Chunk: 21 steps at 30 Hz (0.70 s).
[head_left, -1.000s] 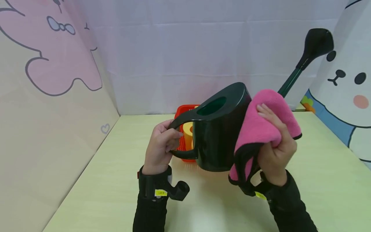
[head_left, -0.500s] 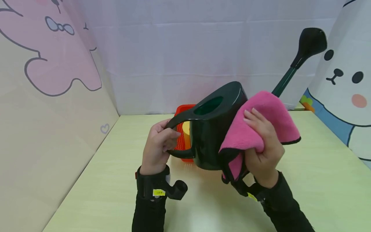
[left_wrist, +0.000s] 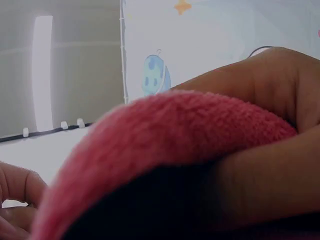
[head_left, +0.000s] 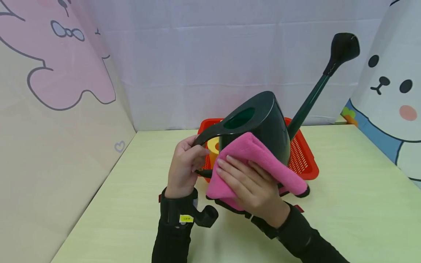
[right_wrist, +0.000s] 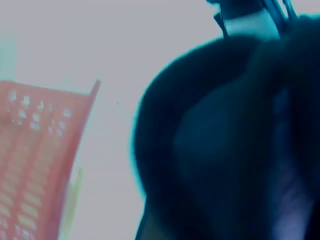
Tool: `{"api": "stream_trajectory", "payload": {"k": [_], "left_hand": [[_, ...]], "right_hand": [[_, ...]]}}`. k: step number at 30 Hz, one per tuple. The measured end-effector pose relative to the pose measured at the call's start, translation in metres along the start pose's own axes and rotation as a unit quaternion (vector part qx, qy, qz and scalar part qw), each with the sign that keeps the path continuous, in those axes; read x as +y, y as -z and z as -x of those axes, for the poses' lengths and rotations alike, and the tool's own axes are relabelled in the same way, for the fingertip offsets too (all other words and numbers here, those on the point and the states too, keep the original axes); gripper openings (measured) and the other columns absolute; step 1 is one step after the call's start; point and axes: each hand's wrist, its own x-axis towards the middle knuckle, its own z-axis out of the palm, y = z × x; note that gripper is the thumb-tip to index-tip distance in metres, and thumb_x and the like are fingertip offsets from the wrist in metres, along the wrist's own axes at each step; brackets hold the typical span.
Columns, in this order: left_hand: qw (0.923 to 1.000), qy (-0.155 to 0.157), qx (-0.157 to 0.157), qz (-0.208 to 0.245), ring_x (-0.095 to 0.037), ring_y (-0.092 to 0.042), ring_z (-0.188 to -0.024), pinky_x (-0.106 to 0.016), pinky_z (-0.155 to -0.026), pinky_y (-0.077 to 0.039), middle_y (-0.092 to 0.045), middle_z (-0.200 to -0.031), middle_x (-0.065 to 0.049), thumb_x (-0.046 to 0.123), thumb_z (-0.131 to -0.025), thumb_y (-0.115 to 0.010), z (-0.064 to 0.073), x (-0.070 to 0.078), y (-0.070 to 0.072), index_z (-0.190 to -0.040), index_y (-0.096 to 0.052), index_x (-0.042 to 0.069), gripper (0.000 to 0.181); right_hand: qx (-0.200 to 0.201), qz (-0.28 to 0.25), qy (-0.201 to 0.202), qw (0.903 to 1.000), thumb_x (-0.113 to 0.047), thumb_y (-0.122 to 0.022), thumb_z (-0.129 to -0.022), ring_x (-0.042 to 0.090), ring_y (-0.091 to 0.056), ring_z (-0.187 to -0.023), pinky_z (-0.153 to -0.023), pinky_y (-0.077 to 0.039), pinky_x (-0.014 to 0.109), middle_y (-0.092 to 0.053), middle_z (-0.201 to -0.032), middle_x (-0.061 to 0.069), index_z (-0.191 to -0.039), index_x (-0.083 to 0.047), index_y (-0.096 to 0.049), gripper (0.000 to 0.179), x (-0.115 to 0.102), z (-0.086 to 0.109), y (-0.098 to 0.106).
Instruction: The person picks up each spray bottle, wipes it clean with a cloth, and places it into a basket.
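Note:
In the head view, a dark green watering can (head_left: 264, 109) is held tilted above the table, its long spout pointing up to the right. My left hand (head_left: 184, 166) grips the can's handle. A pink cloth (head_left: 258, 153) with black edging lies against the front of the can's body, covering its lower part. My right hand (head_left: 251, 186) holds this cloth, fingers spread over it; the thumb is hidden there. The left wrist view shows the cloth (left_wrist: 170, 125) up close between thumb and fingers. The right wrist view is dark and blurred.
A red perforated basket (head_left: 302, 157) stands on the pale table (head_left: 125, 219) behind the can. A yellow ring-shaped thing (head_left: 214, 144) shows in it through the can's handle. White cloth (head_left: 184, 73) hangs behind, and printed panels stand at both sides.
My right hand has moved the pink cloth left across the can, from its spout side to the front near the handle. The spout has swung slightly left, and the basket's right side now shows.

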Motion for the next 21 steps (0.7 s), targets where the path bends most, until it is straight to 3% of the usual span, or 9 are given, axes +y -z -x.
{"api": "stream_trajectory", "payload": {"k": [5,8,12,15,18,21], "left_hand": [[1.0,-0.001,0.002,0.002,-0.005,-0.031,-0.041,-0.019,-0.041,-0.024,-0.034,-0.049,0.004,0.001,-0.079,-0.044,-0.001,-0.002,-0.001,-0.074,-0.048,0.008,0.01],[1.0,0.001,0.002,0.009,-0.005,-0.031,-0.041,-0.019,-0.041,-0.024,-0.034,-0.05,0.004,0.0,-0.079,-0.044,-0.002,-0.002,-0.001,-0.074,-0.047,0.008,0.01],[0.9999,0.006,0.004,0.015,-0.005,-0.031,-0.041,-0.019,-0.041,-0.024,-0.035,-0.049,0.004,0.001,-0.08,-0.044,-0.002,-0.001,-0.001,-0.075,-0.048,0.008,0.01],[0.9998,0.009,0.009,0.016,-0.006,-0.031,-0.041,-0.019,-0.042,-0.025,-0.035,-0.049,0.005,0.001,-0.08,-0.044,-0.001,0.001,0.0,-0.074,-0.048,0.008,0.011],[0.9997,0.009,0.01,0.019,-0.007,-0.031,-0.041,-0.02,-0.042,-0.025,-0.035,-0.048,0.005,0.0,-0.08,-0.044,-0.001,0.003,0.001,-0.074,-0.048,0.009,0.012],[0.9997,0.007,0.01,0.02,-0.008,-0.031,-0.04,-0.02,-0.042,-0.025,-0.034,-0.048,0.005,0.0,-0.079,-0.044,0.0,0.004,0.002,-0.073,-0.048,0.008,0.011]], "right_hand": [[-0.085,0.033,0.036,0.9952,-0.019,-0.044,-0.096,0.022,-0.065,-0.102,-0.099,-0.04,0.033,-0.068,-0.108,0.01,-0.109,-0.007,-0.066,0.029,-0.01,0.001,-0.001],[-0.08,0.025,0.034,0.9959,-0.022,-0.044,-0.096,0.022,-0.065,-0.102,-0.1,-0.039,0.033,-0.068,-0.107,0.009,-0.109,-0.007,-0.066,0.029,-0.007,0.001,-0.001],[-0.006,-0.015,0.0,0.9999,-0.028,-0.052,-0.092,0.022,-0.062,-0.108,-0.107,-0.034,0.035,-0.07,-0.101,0.009,-0.104,-0.007,-0.067,0.028,0.001,0.0,-0.001],[0.061,-0.052,-0.043,0.9958,-0.029,-0.056,-0.09,0.019,-0.056,-0.117,-0.108,-0.033,0.036,-0.07,-0.095,0.012,-0.099,-0.005,-0.066,0.028,0.009,0.0,0.0],[0.128,-0.1,-0.103,0.9813,-0.028,-0.058,-0.089,0.015,-0.053,-0.12,-0.107,-0.034,0.035,-0.07,-0.095,0.013,-0.094,0.0,-0.065,0.029,0.017,0.0,0.001],[0.195,-0.149,-0.178,0.9529,-0.028,-0.059,-0.088,0.015,-0.058,-0.114,-0.105,-0.037,0.034,-0.069,-0.102,0.008,-0.092,0.003,-0.064,0.032,0.024,0.0,0.001]]}}
